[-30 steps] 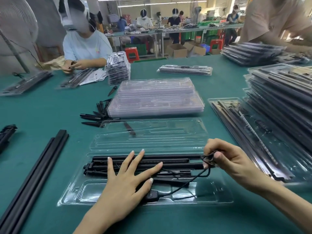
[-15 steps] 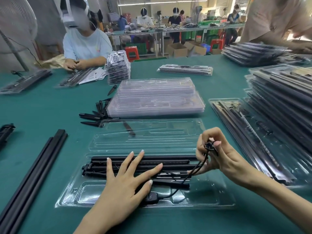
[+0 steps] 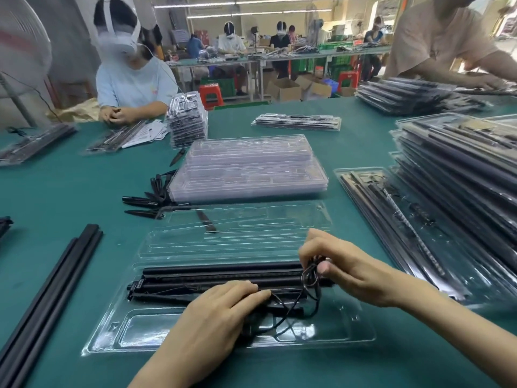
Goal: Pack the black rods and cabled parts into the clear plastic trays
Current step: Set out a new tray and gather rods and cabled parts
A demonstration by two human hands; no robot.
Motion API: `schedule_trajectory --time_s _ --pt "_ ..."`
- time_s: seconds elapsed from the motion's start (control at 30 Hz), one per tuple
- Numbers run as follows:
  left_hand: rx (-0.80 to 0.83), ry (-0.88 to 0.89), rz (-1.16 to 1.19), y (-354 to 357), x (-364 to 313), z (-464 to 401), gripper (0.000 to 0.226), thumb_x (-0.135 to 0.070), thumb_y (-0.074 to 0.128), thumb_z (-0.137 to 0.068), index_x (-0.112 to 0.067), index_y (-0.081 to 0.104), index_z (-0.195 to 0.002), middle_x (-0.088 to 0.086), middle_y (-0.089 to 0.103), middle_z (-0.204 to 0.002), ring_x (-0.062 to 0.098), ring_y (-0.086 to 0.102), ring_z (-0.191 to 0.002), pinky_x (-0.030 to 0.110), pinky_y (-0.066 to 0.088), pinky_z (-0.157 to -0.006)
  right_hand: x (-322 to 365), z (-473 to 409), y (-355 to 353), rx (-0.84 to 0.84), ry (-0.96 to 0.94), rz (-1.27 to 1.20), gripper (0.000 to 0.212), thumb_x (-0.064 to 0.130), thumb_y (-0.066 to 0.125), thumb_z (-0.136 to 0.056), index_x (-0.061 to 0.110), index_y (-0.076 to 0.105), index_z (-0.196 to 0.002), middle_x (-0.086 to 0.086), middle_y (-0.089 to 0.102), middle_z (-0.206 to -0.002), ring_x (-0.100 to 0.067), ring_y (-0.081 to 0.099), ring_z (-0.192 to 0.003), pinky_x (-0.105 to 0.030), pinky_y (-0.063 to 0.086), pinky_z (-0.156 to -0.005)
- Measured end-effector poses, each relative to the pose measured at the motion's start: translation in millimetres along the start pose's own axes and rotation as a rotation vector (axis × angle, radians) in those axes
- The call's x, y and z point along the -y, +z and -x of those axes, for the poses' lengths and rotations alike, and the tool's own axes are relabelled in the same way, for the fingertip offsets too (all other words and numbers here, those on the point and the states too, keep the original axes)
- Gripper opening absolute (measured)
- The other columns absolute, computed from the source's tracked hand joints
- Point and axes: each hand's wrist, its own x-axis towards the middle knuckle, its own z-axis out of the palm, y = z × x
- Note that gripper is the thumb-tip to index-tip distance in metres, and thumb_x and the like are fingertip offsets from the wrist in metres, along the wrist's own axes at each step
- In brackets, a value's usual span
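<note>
The step in hand was stowing the cable. In the lower centre of the frame, the black rods lay seated in the open clear tray. The left hand rested on them, fingers bent over, holding them down. The right hand pinched a gathered loop of the black cable at the rods' right end. The next move likely called for tucking that loop into the tray's lower pocket.

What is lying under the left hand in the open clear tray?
Under the left hand lie black rods in the clear tray, and a thin black cable leads out. Whatever it presses directly is covered.
</note>
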Motion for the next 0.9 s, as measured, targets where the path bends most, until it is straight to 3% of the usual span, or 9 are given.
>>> schedule_trajectory --time_s 0.07,0.2,0.3,0.47,0.6,0.7,0.8,0.9 --pt "0.025 0.007 -0.068 -1 0 -1 0.050 -0.020 0.040 -0.076 -0.024 0.068 -0.118 -0.009 0.067 -0.114 0.011 0.064 -0.104 0.025 0.045 -0.089 -2 1 -3 -0.027 0.005 -0.027 0.041 0.059 0.028 -0.095 0.024 0.050 -0.100 0.009 0.045 -0.088 -0.003 0.046 -0.077 -0.016 0.038 -0.076" --pt "0.106 0.006 -0.142 -7 -3 -4 0.056 -0.024 0.039 -0.072 -0.023 0.067 -0.120 -0.008 0.066 -0.112 0.012 0.049 -0.102 0.027 0.035 -0.087 -7 6 -3 -0.065 0.009 -0.025 0.043 0.061 0.031 -0.094 0.024 0.052 -0.098 0.009 0.048 -0.089 -0.011 0.048 -0.079 -0.023 0.039 -0.076" --pt "0.164 0.054 -0.187 -9 -6 -10 0.061 -0.021 0.038 -0.071 -0.021 0.062 -0.127 -0.010 0.063 -0.105 0.010 0.061 -0.094 0.025 0.034 -0.087 -9 8 -4 -0.066 0.030 -0.011 0.045 0.062 0.030 -0.094 0.023 0.053 -0.097 0.006 0.050 -0.089 -0.017 0.049 -0.080 -0.028 0.040 -0.076" --pt "0.148 0.056 -0.197 -6 -10 -11 0.061 -0.015 0.035 -0.070 -0.017 0.064 -0.124 -0.010 0.063 -0.094 0.010 0.063 -0.085 0.025 0.036 -0.090 -12 13 -11 -0.074 0.020 0.013 0.048 0.059 0.033 -0.095 0.017 0.056 -0.098 0.000 0.054 -0.092 -0.023 0.053 -0.085 -0.035 0.044 -0.078" --pt "0.154 0.083 -0.142 -5 -9 -9 0.060 -0.010 0.046 -0.067 -0.023 0.065 -0.122 -0.011 0.065 -0.102 0.009 0.063 -0.088 0.019 0.045 -0.083 -15 20 -19 -0.036 0.070 0.021 0.052 0.059 0.034 -0.095 0.013 0.058 -0.100 0.004 0.057 -0.094 -0.019 0.056 -0.088 -0.034 0.046 -0.081" --pt "0.203 0.066 -0.107 -5 -8 -12 0.073 -0.012 0.065 -0.053 -0.025 0.062 -0.124 -0.011 0.064 -0.114 0.008 0.063 -0.088 0.015 0.050 -0.076 -17 24 -20 -0.009 0.109 0.041 0.029 0.044 0.039 -0.097 0.021 0.057 -0.099 0.012 0.057 -0.093 -0.010 0.055 -0.087 -0.024 0.044 -0.080" --pt "0.255 0.047 -0.103 -10 -10 -20 0.079 -0.016 0.060 -0.051 -0.026 0.058 -0.129 -0.015 0.058 -0.128 0.006 0.060 -0.086 0.014 0.051 -0.076 -15 25 -20 0.005 0.126 0.057 0.014 0.039 0.040 -0.095 0.034 0.054 -0.096 0.020 0.055 -0.092 -0.002 0.052 -0.083 -0.015 0.041 -0.077" --pt "0.288 0.044 -0.051 -9 -10 -27 0.083 -0.013 0.051 -0.059 -0.027 0.043 -0.141 -0.017 0.041 -0.145 0.010 0.053 -0.101 0.016 0.046 -0.088 -13 24 -22 -0.015 0.151 0.002 0.015 0.044 0.042 -0.096 0.035 0.055 -0.095 0.015 0.057 -0.089 -0.008 0.053 -0.082 -0.021 0.043 -0.076"
